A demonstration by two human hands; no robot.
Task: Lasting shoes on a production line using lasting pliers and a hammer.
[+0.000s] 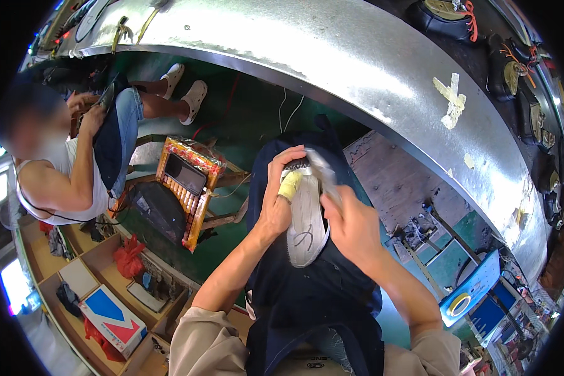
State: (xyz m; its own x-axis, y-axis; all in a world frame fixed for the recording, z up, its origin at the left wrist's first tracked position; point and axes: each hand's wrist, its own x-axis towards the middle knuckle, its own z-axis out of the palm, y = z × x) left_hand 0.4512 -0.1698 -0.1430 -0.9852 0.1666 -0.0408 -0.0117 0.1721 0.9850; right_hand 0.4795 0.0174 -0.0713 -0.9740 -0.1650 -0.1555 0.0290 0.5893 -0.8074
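Note:
A shoe [307, 232] rests over my lap on a dark apron [294, 294], its pale grey underside facing up with a dark curl of thread on it. My left hand [281, 197] is closed round its toe end from the left, the thumb wrapped in yellow tape [289, 186]. A dark zigzag edge shows at the toe. My right hand [354, 225] grips a silvery tool [321, 169], smeared by motion, along the toe's right side. Its exact kind cannot be made out, nor whether it touches the shoe.
A shiny metal bench [370, 56] curves ahead and right, with black shoes [503, 69] beyond it. On the left, a person [69, 163] sits handling a dark item. Nearby are a beaded stool [188, 194] with a phone [185, 174], and wooden compartments [100, 244]. A blue board [473, 294] stands lower right.

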